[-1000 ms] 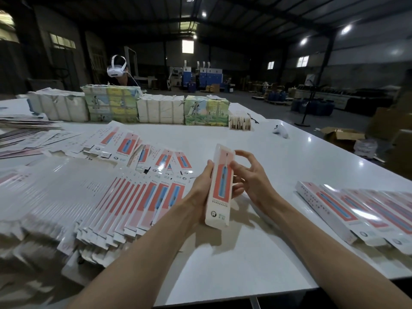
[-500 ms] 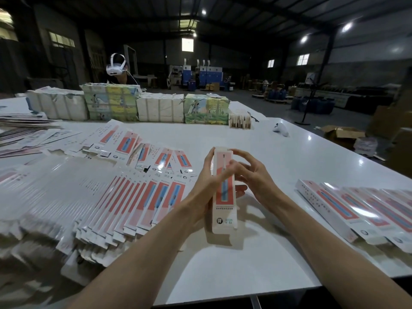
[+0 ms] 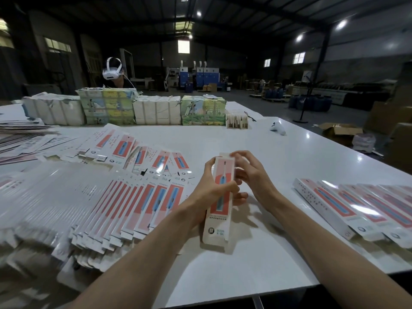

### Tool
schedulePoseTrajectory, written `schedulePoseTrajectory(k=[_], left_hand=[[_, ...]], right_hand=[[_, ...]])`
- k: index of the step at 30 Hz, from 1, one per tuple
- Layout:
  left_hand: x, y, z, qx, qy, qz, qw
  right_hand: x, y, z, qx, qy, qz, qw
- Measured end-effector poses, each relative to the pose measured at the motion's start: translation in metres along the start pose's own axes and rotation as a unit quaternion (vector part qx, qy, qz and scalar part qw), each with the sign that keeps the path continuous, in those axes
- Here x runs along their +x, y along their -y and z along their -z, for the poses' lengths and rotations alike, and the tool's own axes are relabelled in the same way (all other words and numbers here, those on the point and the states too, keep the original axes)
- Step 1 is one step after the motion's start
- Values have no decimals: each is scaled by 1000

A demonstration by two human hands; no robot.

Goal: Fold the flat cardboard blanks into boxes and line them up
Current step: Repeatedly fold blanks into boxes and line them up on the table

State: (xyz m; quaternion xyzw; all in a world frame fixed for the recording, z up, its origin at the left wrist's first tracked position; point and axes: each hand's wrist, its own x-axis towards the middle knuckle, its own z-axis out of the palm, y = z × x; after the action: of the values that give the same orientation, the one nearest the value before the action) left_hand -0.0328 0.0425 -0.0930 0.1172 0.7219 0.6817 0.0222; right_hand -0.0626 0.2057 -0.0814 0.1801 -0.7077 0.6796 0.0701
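Box (image 3: 219,221): a long, narrow carton printed coral and white, already opened out into a tube. It is held nearly upright over the near middle of the table (image 3: 223,139), printed face to the camera. Whether its lower end rests on the table cannot be told.
Left hand (image 3: 207,195): wrapped round the middle of the box with the thumb across the printed face. This grip likely steadies the tube so the end can be worked.
Right hand (image 3: 254,177): fingers (image 3: 239,156) curled onto the upper end, touching the top flap (image 3: 224,155). The step appears to be tucking that flap shut.
Flat blanks (image 3: 142,201): fanned in overlapping rows on the table to the left, just beside the left forearm. They seem placed for easy one-at-a-time picking.
Finished boxes (image 3: 347,208): laid side by side in a row on the right. The held box would probably join the row's near end.
Wrapped bundles (image 3: 156,109): stacked along the far edge of the table, well apart from the work.
White controller (image 3: 278,128): lies alone at far right.
Headset (image 3: 112,71): worn by another person behind the bundles.
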Motion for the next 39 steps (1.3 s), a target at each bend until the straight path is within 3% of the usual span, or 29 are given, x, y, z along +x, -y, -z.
schedulePoseTrajectory(k=[3, 7, 12, 16, 24, 39], left_hand=[[1, 1, -2, -15, 37, 6, 999], [1, 2, -3, -33, 56, 11, 998], [3, 3, -4, 7, 32, 25, 999], [3, 3, -5, 12, 22, 32, 999], [-5, -4, -7, 18, 61, 30, 998], [-4, 0, -7, -2, 62, 17, 998]], right_hand=[[3, -4, 5, -7, -39, 0, 999], [6, -4, 12, 1, -32, 11, 999], [3, 0, 10, 12, -25, 30, 999], [4, 6, 9, 65, -10, 1, 998], [6, 10, 11, 84, -80, -49, 992], [5, 13, 16, 77, -36, -43, 996]])
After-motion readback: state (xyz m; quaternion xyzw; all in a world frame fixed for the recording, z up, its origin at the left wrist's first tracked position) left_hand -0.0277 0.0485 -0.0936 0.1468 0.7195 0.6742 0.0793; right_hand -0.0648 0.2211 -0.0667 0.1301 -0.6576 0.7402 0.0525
